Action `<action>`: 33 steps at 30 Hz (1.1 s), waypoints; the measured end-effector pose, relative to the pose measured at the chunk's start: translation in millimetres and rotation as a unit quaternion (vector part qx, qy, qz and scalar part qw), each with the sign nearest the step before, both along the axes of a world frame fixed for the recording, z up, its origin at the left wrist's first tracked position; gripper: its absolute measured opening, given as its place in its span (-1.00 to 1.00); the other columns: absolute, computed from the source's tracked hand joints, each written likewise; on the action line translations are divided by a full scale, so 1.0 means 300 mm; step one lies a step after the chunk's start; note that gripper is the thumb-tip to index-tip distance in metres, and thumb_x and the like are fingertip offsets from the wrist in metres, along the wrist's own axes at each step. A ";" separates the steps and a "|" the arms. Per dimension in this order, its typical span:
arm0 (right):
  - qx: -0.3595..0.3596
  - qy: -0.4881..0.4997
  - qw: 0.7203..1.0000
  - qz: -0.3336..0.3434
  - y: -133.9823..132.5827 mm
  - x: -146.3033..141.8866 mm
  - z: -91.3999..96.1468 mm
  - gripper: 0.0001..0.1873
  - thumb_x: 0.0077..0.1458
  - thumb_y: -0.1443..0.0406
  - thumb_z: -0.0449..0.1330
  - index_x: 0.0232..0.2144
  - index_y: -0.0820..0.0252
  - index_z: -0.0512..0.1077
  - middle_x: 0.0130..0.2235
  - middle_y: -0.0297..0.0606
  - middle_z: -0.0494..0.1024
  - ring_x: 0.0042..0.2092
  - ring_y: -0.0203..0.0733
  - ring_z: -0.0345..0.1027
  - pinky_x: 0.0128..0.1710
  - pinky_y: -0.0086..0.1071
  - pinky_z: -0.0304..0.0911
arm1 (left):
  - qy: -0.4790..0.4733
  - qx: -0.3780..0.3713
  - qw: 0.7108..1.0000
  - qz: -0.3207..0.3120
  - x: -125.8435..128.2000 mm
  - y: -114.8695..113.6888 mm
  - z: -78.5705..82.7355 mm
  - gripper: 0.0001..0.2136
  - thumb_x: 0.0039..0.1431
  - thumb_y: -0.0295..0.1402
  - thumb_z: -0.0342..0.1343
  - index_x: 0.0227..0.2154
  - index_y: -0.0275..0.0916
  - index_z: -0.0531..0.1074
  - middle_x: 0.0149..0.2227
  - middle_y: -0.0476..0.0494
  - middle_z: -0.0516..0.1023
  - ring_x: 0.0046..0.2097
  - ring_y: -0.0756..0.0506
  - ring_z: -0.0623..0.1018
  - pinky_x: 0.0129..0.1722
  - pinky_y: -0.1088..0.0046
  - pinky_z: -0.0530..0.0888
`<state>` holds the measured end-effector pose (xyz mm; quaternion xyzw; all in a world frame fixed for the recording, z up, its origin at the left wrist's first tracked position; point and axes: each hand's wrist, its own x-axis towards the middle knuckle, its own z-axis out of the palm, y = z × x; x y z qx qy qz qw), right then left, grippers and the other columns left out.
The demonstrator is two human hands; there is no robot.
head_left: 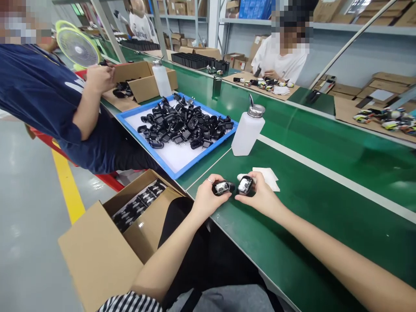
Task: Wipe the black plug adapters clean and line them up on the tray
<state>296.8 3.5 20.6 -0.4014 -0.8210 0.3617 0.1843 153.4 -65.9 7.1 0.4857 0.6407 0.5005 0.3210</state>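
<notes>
My left hand (207,198) is closed around a small black plug adapter (222,187), its pale end face turned up. Close beside it, my right hand (262,196) grips another black plug adapter (245,185), also with a pale face showing. A bit of white material (240,177) pokes out by the right fingers; I cannot tell whether it is held. The two adapters are apart, over the front edge of the green table. White paper or cloth pieces (269,178) lie just beyond my right hand.
A blue-rimmed tray (175,174) of black plug adapters (182,123) lies ahead-left. Near it stands a white pump bottle (248,130). An open carton (94,242) of packed black parts is at my lower left. One co-worker (58,99) sits left, another (281,60) across the table.
</notes>
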 end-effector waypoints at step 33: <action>0.159 -0.097 0.980 -0.065 0.135 -0.010 0.099 -0.74 -0.08 0.24 -0.02 -0.26 0.14 0.23 -0.28 -0.29 0.41 -0.32 -0.18 0.30 -0.37 -0.33 0.21 | 0.078 -0.070 0.991 -0.088 0.014 -0.004 -0.015 0.04 -0.40 -0.30 0.20 0.06 -0.22 -0.47 -0.16 -0.10 0.35 -0.10 -0.17 0.30 -0.11 0.30 0.20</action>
